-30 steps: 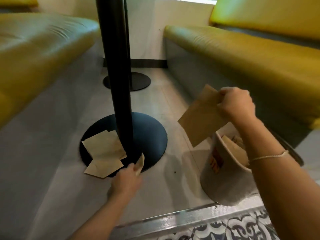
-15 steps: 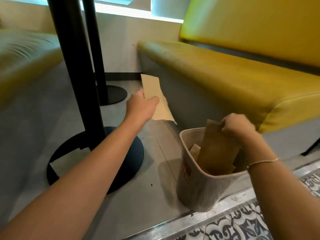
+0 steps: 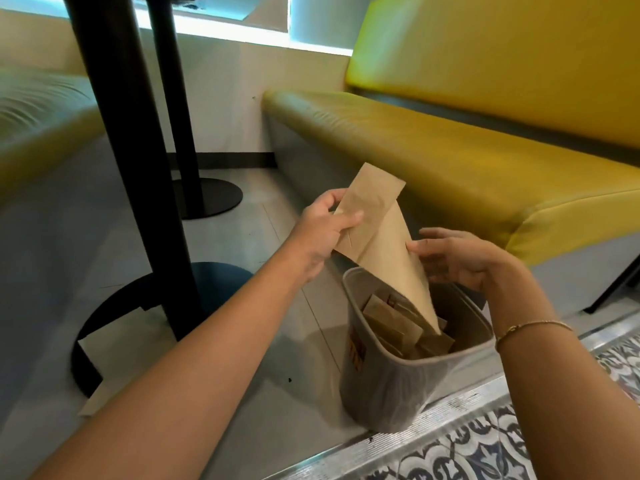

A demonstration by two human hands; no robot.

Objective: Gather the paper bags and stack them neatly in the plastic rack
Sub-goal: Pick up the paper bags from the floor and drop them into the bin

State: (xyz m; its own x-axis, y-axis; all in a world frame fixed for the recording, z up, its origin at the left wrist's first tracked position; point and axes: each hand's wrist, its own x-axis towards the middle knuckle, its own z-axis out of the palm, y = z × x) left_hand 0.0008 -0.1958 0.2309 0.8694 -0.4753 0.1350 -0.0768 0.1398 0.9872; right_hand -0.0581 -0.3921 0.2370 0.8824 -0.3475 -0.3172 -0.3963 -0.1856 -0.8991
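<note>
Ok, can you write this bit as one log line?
step: bagging | left hand: grips paper bag | right hand: steadies bag edge | plastic rack: holds bags | floor bags: remain

A: What moved in the last second?
B: The left hand [image 3: 323,233] lifted a paper bag [image 3: 384,247] off the floor by the table base and has carried it over to the plastic rack [image 3: 398,382]; its lower end now dips inside.
A: And the right hand [image 3: 460,258]?
B: It dropped its own bag in, let go, and now touches the new bag's edge with open fingers.
</note>
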